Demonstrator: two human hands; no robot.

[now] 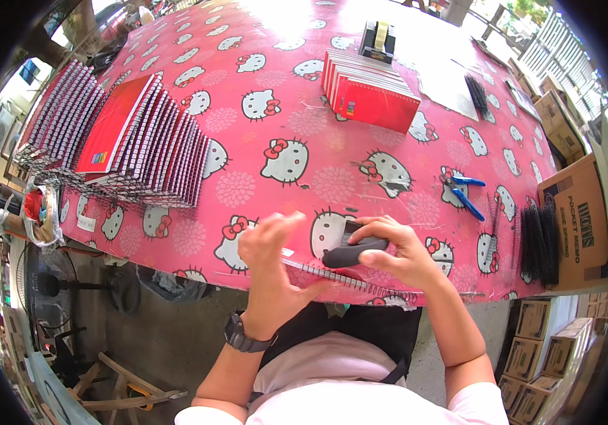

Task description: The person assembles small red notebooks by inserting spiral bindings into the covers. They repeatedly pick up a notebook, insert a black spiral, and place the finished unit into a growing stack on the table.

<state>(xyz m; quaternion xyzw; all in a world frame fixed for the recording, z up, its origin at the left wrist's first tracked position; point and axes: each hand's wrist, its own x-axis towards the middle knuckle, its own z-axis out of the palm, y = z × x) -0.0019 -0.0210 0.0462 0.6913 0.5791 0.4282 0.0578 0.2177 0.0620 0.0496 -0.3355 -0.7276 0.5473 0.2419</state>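
In front of me, at the table's near edge, a dark wire spiral (352, 282) runs along the edge of a thin pad. Its right end trails off as loose coil; the pad's cover hardly stands out from the pink cloth. My left hand (268, 258), with a black watch on the wrist, is raised over the pad's left end, fingers stretched up and thumb reaching toward the spiral. Whether the thumb touches it I cannot tell. My right hand (396, 251) grips a black rounded hand tool (353, 253) just above the spiral. The tool's working end is hidden.
Red spiral notebooks (116, 127) stand stacked at the left. Red pads (371, 99) and a tape dispenser (378, 41) are farther back. Blue-handled pliers (468, 197) lie right, near black wire coils (539, 244) and a cardboard box (574, 219). A fan (52, 287) stands below left.
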